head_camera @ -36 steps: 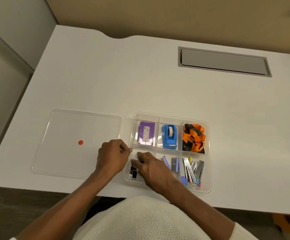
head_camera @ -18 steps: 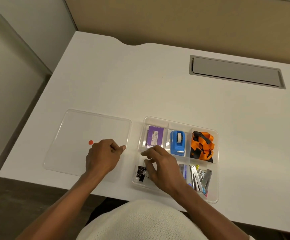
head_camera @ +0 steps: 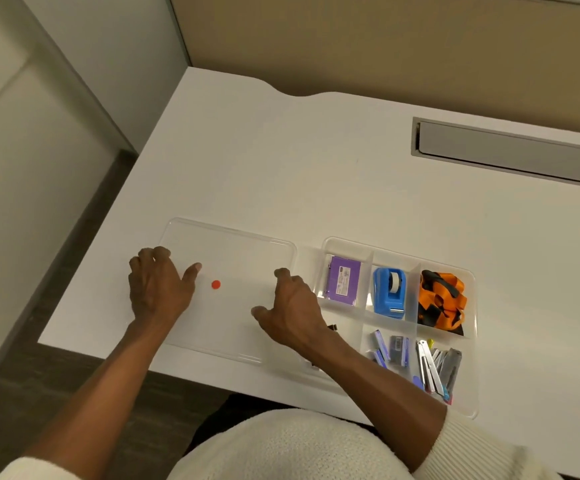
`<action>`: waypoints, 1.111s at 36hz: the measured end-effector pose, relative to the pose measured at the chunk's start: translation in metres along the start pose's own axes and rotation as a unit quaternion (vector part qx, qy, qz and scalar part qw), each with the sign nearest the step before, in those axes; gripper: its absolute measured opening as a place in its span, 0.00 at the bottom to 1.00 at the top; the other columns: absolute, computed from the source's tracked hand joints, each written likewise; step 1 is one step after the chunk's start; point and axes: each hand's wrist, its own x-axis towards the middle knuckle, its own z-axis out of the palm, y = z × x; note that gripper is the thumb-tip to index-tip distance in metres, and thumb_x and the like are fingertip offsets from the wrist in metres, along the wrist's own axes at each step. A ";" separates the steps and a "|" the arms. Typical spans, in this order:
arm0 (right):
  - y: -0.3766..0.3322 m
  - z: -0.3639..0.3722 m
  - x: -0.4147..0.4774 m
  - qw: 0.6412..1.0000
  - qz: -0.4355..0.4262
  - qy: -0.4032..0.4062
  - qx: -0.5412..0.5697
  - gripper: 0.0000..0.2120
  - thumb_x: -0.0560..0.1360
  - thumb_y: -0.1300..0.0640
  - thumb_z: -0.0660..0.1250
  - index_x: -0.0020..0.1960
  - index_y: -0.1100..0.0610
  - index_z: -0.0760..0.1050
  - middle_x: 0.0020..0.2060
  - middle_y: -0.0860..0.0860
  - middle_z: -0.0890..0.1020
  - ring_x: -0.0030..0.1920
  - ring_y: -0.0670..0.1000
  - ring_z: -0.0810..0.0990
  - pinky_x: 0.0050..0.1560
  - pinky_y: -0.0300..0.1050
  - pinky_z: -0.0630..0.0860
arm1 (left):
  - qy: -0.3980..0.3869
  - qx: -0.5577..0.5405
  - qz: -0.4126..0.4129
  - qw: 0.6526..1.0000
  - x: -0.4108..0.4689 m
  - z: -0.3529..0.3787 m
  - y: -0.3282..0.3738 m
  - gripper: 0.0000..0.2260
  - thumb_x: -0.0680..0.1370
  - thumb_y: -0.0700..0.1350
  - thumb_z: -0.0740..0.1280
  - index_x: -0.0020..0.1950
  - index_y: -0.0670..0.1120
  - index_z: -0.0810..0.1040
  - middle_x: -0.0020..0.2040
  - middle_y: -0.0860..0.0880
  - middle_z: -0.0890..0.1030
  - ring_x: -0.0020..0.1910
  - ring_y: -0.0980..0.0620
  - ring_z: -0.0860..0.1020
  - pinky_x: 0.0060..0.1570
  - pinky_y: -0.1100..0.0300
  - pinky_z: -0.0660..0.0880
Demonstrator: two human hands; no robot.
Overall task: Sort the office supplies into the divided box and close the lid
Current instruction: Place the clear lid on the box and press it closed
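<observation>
Both hands moved onto clear flat lid [head_camera: 240, 244] (red dot), left hand [head_camera: 157, 289] and right hand [head_camera: 292, 306] loosely spread, gripping nothing

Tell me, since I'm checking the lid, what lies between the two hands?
Head view: between left hand and right hand, only clear lid with its red dot.

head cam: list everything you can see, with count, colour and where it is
desk: 1, white, fills the view
cable hatch: 1, grey, far right of desk
divided box: 1, clear, near right of desk
lid: 1, clear with a red dot, flat on desk left of box
purple box: 1, far left compartment
tape dispenser: 1, blue, far middle compartment
lanyard: 1, orange and black, far right compartment
staple packs: several, blue-grey, near middle compartment
metal tools: several, silver, near right compartment
binder clips: black, count hidden, near left compartment
left hand: on lid's left edge
right hand: on lid's right edge
</observation>
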 end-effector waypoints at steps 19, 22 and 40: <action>-0.032 0.044 0.003 0.964 0.131 0.041 0.229 0.42 0.67 0.43 0.79 0.74 0.50 0.63 0.69 0.53 0.67 0.73 0.55 0.61 0.69 0.51 0.71 | -0.053 -0.066 -0.116 0.990 0.036 0.001 -0.032 0.46 0.71 0.69 0.72 0.74 0.36 0.66 0.72 0.33 0.72 0.71 0.30 0.71 0.65 0.33 0.74; -0.036 0.035 0.005 0.940 0.150 0.052 0.301 0.40 0.66 0.41 0.79 0.72 0.48 0.65 0.68 0.52 0.67 0.71 0.53 0.66 0.62 0.47 0.72 | -0.066 -0.057 -0.136 0.987 0.044 -0.003 -0.037 0.46 0.70 0.69 0.74 0.72 0.36 0.67 0.71 0.32 0.72 0.70 0.30 0.71 0.64 0.33 0.75; 0.024 -0.053 -0.064 0.954 0.064 0.235 0.172 0.39 0.69 0.38 0.78 0.75 0.46 0.67 0.72 0.47 0.69 0.71 0.48 0.69 0.64 0.41 0.66 | -0.067 -0.206 -0.040 0.976 -0.009 -0.022 0.036 0.40 0.69 0.73 0.72 0.69 0.45 0.76 0.67 0.43 0.75 0.67 0.39 0.75 0.62 0.38 0.77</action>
